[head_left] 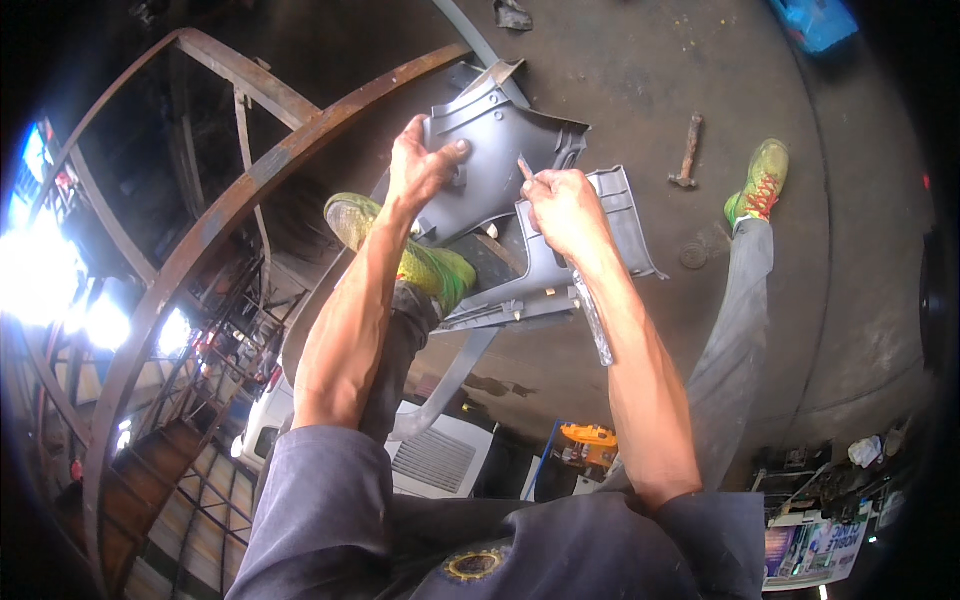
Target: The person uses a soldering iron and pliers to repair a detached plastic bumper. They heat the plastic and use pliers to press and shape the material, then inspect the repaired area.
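My left hand (pixel 420 170) grips the left edge of a grey moulded plastic panel (pixel 485 185), its thumb on the panel's face. My right hand (pixel 555 205) is closed on a slim tool (pixel 523 167), its tip at the face of that panel; most of the tool is hidden by the fingers. A silvery, mottled strip (pixel 592 320) runs back from under the right hand beside my forearm; I cannot tell whether it is held. A second ribbed grey panel (pixel 625 225) lies under and right of that hand. My left shoe (pixel 430 275) is beside the panels.
A rusty curved metal frame (pixel 225 215) arches on the left. A hammer (pixel 690 150) lies on the dark floor (pixel 830 260) near my right shoe (pixel 760 180). A blue object (pixel 810 20) is at top right, an orange tool (pixel 590 435) and a white vented panel (pixel 440 460) toward the bottom.
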`<state>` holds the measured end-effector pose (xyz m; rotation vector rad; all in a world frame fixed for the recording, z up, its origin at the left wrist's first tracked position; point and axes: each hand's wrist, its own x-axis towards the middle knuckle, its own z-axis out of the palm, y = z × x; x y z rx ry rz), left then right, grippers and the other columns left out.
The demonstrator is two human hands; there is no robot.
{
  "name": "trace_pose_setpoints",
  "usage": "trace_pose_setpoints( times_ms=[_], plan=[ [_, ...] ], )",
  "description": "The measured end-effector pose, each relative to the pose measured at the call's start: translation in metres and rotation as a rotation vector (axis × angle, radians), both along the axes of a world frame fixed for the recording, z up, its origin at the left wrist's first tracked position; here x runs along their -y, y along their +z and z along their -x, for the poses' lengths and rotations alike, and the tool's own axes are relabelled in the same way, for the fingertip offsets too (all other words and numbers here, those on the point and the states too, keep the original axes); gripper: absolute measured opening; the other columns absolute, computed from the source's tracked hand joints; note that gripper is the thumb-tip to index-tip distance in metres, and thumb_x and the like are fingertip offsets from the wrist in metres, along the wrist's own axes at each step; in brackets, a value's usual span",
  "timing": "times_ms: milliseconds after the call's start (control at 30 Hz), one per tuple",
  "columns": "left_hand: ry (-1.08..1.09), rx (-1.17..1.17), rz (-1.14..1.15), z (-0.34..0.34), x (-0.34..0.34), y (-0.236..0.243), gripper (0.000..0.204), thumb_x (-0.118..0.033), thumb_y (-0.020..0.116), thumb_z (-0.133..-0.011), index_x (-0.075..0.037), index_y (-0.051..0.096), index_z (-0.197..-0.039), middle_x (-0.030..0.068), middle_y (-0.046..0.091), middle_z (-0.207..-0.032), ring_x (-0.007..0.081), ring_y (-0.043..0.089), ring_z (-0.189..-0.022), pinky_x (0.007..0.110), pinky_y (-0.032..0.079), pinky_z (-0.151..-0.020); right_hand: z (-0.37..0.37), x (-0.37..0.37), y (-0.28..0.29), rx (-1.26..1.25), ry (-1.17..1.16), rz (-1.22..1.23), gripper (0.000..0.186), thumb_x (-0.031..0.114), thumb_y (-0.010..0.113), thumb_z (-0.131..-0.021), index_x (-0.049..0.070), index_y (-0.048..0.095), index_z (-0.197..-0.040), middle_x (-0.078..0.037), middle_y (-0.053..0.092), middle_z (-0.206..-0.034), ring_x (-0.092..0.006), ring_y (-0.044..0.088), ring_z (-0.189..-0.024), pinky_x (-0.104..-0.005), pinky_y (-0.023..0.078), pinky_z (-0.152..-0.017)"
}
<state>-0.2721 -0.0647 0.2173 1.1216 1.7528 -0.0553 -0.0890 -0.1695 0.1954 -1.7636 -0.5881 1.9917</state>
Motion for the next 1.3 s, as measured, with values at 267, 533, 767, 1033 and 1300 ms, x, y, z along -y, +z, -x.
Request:
trace_pose_setpoints(
  times_ms=[267,533,767,1033,1300],
  plan=[
    [-0.003,-0.05,0.043,-0.004,-0.001,0.008,0.065,-0.024,0.083,-0.075,0.002,0.051,-0.126,0.0123,0.067,-0.096,0.0178,0.063,-0.078,0.033,0.053,-0.069,-0.025,-0.02,0.026,-0.205,0.077,0.218,0.033,0.026,0.057,-0.095,-0.002,0.065,-0.111,-0.008,0.065,-0.067,-0.0141,0.06,-0.054,-0.0319,0.047,-0.053],
    [-0.769,-0.422,-0.341,-0.013,0.02,0.022,0.122,-0.047,0.088,-0.061,-0.005,0.02,-0.152,0.0265,0.022,-0.155,0.0427,0.019,-0.146,0.049,0.025,-0.117,-0.059,0.004,0.044,-0.298,0.159,0.172,0.046,0.025,0.058,-0.094,-0.002,0.054,-0.131,-0.01,0.068,-0.071,-0.016,0.065,-0.056,-0.0325,0.05,-0.051],
    [-0.586,-0.574,-0.207,-0.054,0.035,0.025,0.106,-0.037,0.087,-0.063,-0.011,0.031,-0.149,0.0208,0.017,-0.159,0.0424,0.022,-0.144,0.059,0.03,-0.111,-0.025,-0.003,0.034,-0.103,0.066,0.014,0.043,0.012,0.05,-0.09,-0.005,0.055,-0.13,-0.015,0.069,-0.074,-0.022,0.066,-0.063,-0.0364,0.051,-0.064],
    [-0.505,-0.532,-0.291,-0.003,0.055,0.03,0.102,-0.032,0.085,-0.069,-0.015,0.027,-0.152,0.0213,0.015,-0.16,0.0417,0.019,-0.146,0.059,0.029,-0.113,-0.02,-0.008,0.039,-0.063,0.124,0.024,0.053,0.013,0.047,-0.089,-0.003,0.048,-0.139,-0.011,0.066,-0.068,-0.0166,0.063,-0.062,-0.0333,0.05,-0.061],
    [-0.631,-0.578,-0.181,-0.015,0.072,0.028,0.121,-0.045,0.089,-0.057,-0.02,0.024,-0.155,0.0224,0.008,-0.161,0.0446,0.014,-0.147,0.066,0.026,-0.108,-0.004,0.019,0.052,0.021,0.194,0.009,0.053,0.012,0.045,-0.089,-0.003,0.048,-0.14,-0.011,0.063,-0.064,-0.0168,0.061,-0.058,-0.0339,0.049,-0.059]
  ],
)
